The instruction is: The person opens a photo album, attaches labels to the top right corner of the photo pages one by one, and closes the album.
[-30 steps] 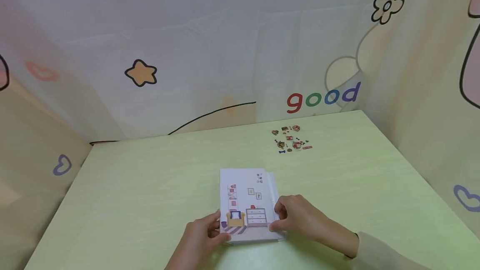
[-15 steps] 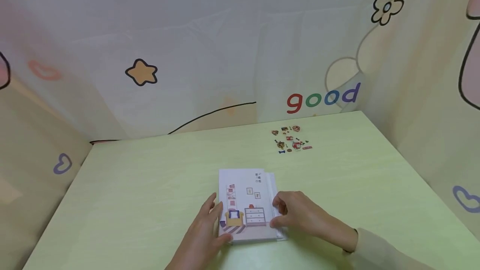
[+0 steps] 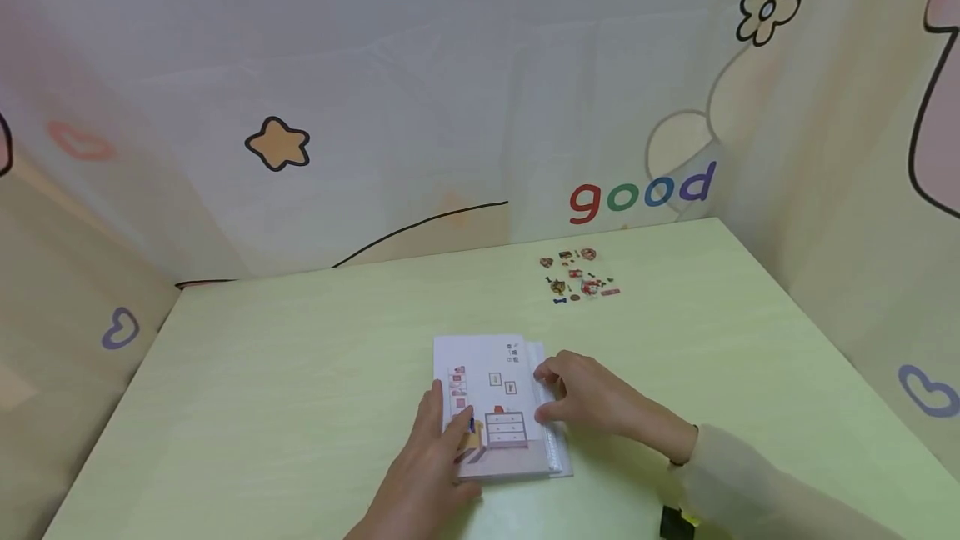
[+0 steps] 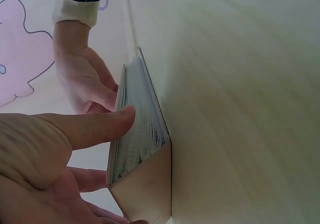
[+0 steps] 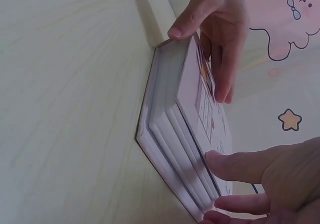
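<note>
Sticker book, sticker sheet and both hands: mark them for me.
Sticker book (image 3: pixel 501 373): head view, bare upper cover.
Sticker sheet (image 3: pixel 576 277): head view, middle of the cluster.
Left hand (image 3: pixel 435 473): head view, back of hand.
Right hand (image 3: pixel 600 402): head view, back of hand.

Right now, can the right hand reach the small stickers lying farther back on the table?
Probably yes. The right hand rests at the book's right edge, and only bare green table lies between it and the stickers behind it; nothing stands in between.
</note>
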The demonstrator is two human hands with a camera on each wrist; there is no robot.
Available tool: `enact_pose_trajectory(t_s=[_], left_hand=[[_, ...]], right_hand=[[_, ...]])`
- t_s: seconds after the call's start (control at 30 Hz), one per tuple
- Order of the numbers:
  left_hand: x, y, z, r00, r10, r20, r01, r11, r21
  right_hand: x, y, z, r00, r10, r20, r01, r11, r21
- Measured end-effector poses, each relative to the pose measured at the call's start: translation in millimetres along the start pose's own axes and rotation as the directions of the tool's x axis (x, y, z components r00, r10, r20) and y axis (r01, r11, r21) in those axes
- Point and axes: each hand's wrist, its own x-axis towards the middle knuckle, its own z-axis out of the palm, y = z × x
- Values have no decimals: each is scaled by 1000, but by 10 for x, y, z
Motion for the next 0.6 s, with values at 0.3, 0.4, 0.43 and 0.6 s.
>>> enact_pose_trajectory(t_s=[0.3,0.4,0.43,0.6], left_hand=[[101,56,35,996,93,-19,-89,987,135],[125,73,62,992,122,-20,-117,978,171],[133,78,72,991,135,-18,-129,974,185],[169,118,113,988,156,4,-153,959,237]], right_hand=[[230,95,-63,998,-63,-11,62,996,-69],[283,120,-71,997,-80,-24,78,994,-70],[298,129,-71,995,-95,-27,93,993,-69],[367,151,-67,986,-160,-44,158,986,-57]])
